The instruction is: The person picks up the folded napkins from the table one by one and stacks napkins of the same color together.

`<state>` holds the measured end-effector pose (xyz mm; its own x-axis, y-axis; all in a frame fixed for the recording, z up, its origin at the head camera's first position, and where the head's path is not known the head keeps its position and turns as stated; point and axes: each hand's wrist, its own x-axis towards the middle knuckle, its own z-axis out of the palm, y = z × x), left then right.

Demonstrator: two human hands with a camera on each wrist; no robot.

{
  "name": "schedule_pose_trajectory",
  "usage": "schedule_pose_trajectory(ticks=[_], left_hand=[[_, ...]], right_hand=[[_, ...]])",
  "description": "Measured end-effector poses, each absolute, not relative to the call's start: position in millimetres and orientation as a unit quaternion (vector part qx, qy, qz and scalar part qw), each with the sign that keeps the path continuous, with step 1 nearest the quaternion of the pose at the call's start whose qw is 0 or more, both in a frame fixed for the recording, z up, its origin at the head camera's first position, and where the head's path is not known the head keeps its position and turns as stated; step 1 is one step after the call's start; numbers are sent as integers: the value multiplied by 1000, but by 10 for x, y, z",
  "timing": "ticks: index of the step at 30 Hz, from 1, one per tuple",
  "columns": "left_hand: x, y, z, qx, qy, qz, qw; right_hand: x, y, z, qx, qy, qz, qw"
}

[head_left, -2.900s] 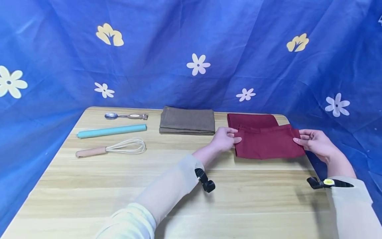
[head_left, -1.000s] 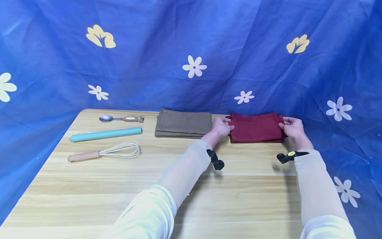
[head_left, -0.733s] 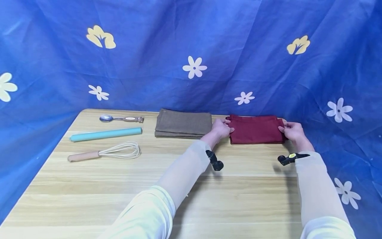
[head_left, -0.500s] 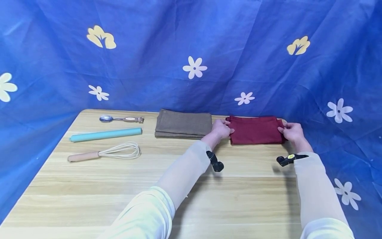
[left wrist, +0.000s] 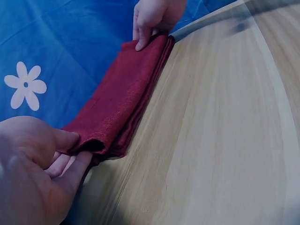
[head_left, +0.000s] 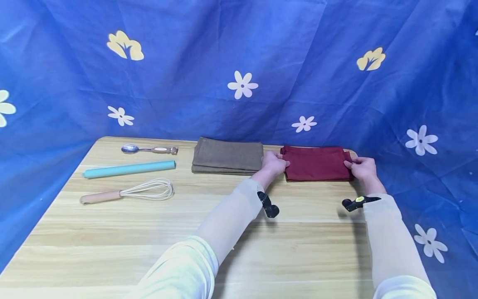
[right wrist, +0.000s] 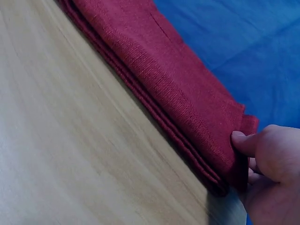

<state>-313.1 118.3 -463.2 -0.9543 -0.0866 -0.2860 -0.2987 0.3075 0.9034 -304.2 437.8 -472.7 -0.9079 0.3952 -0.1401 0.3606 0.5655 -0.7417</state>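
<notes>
A dark red folded cloth (head_left: 315,164) lies in layers at the back right of the table. My left hand (head_left: 274,162) pinches its left end, thumb on top and fingers beneath, as the left wrist view shows with the hand (left wrist: 35,168) at the fold's opening. At the other end my right hand (head_left: 364,168) pinches the right edge; in the right wrist view the thumb of that hand (right wrist: 276,173) presses on the top layer. A brown-grey folded cloth (head_left: 228,155) sits just left of my left hand, which covers its right edge.
On the left of the wooden table (head_left: 149,241) lie a spoon (head_left: 149,149), a teal rod (head_left: 128,169) and a whisk (head_left: 128,193). A blue flowered curtain (head_left: 179,83) hangs right behind the table's back edge and down its right side.
The red cloth's raised front part has been folded back onto the rest, and both hands went back with it. In the last half second the cloth and hands have barely moved.
</notes>
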Motion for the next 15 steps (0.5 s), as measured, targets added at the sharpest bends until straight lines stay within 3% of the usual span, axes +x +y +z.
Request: schedule_pose_trajectory(ticks=[15], left_hand=[[-3177,1227,-4676,-142,782,598,105]], right_hand=[[-3031,4441,-4786,-251,-817,519,4]])
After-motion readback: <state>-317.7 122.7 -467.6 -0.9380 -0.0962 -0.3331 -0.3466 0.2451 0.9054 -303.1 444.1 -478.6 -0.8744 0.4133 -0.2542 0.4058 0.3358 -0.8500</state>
